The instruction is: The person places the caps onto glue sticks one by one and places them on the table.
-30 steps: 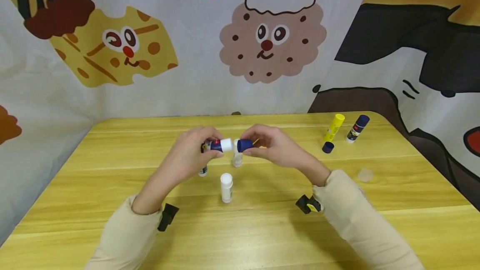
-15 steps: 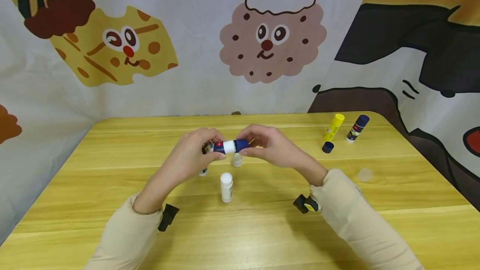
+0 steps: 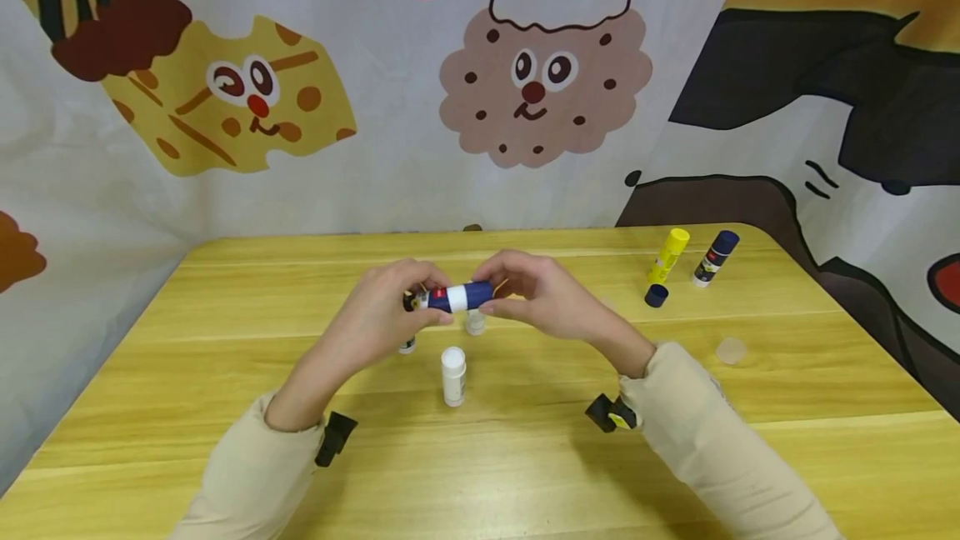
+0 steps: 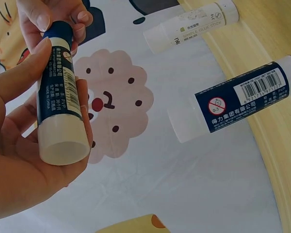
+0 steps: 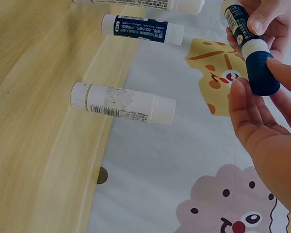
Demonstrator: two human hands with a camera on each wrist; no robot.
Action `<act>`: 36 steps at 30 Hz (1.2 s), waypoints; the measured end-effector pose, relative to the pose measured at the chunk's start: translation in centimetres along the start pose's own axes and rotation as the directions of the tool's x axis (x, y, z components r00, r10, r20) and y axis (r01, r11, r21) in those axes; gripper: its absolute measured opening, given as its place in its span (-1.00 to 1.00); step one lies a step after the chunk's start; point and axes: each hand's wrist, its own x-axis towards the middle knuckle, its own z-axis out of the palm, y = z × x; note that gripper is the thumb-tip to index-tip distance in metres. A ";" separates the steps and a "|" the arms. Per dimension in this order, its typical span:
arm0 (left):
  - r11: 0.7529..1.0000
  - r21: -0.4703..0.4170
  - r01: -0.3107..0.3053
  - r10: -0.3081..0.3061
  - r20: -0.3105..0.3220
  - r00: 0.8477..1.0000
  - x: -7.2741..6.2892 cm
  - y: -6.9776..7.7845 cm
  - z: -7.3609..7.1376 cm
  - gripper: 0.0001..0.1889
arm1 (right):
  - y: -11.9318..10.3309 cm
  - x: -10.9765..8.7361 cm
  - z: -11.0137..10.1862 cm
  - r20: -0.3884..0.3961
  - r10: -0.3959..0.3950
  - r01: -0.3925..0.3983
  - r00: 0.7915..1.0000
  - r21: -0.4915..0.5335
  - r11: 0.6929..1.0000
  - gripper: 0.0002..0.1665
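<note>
My left hand (image 3: 382, 298) grips a navy-labelled glue stick (image 3: 439, 299), held sideways above the table. With fingers and thumb my right hand (image 3: 547, 294) pinches the navy cap (image 3: 478, 295), which sits over the stick's right end. A white band shows between cap and label. In the left wrist view the stick's white base (image 4: 63, 145) faces the camera. Below the hands a white glue stick (image 3: 453, 377) stands upright without a cap. Another white stick (image 3: 476, 323) stands behind it, partly hidden. A second navy-labelled stick (image 4: 247, 94) stands capless, mostly hidden by my left hand in the head view.
At the table's back right stand a yellow glue stick (image 3: 668, 257) and a navy-capped glue stick (image 3: 716, 258). A loose navy cap (image 3: 656, 296) lies in front of them. A pale round spot (image 3: 731, 350) is on the wooden table (image 3: 540, 473). A cartoon-printed cloth (image 3: 390, 107) hangs behind.
My right hand has moved left, bringing the navy cap from just off the glue stick onto its end. The cap now covers more of the white part than half a second ago.
</note>
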 end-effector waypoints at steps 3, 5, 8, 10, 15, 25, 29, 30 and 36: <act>1.000 -0.001 0.002 -0.002 -0.004 1.000 -0.1 0.0 0.0 -0.77 | 0.1 -0.1 0.0 -0.008 -0.006 0.006 1.000 0.025 1.000 -0.67; 1.000 0.003 0.002 -0.002 -0.005 1.000 -0.1 0.0 0.1 -0.77 | 0.1 -0.2 0.0 -0.013 -0.009 0.009 1.000 0.041 0.999 -0.67; 1.000 0.007 0.003 -0.003 -0.004 1.000 -0.1 0.0 0.1 -0.76 | 0.1 -0.3 0.0 -0.018 -0.012 0.013 1.000 0.058 0.998 -0.66; 1.000 0.009 0.003 -0.003 -0.002 1.000 -0.1 0.0 0.2 -0.76 | 0.1 -0.4 0.1 -0.019 -0.010 0.011 1.000 0.067 0.998 -0.66; 1.000 0.008 0.009 -0.009 -0.001 1.000 0.0 0.1 0.2 -0.74 | 0.2 -0.4 0.2 -0.021 -0.005 0.006 1.000 0.086 0.996 -0.66; 1.000 -0.011 0.016 -0.016 0.005 1.000 0.0 0.2 0.2 -0.76 | 0.2 -0.2 0.5 -0.013 -0.040 0.041 0.999 0.080 0.996 -0.69; 1.000 -0.006 -0.004 0.004 0.001 1.000 0.0 0.1 0.2 -0.76 | 0.2 -0.2 0.5 -0.004 -0.043 0.043 0.999 0.082 0.996 -0.70; 1.000 -0.005 -0.010 0.010 -0.001 1.000 0.0 0.1 0.3 -0.76 | 0.2 -0.2 0.5 -0.003 -0.041 0.041 0.999 0.081 0.996 -0.70; 0.999 -0.003 -0.035 0.035 -0.009 0.999 0.0 0.0 0.4 -0.76 | 0.2 -0.2 0.6 0.000 -0.034 0.034 0.999 0.081 0.996 -0.71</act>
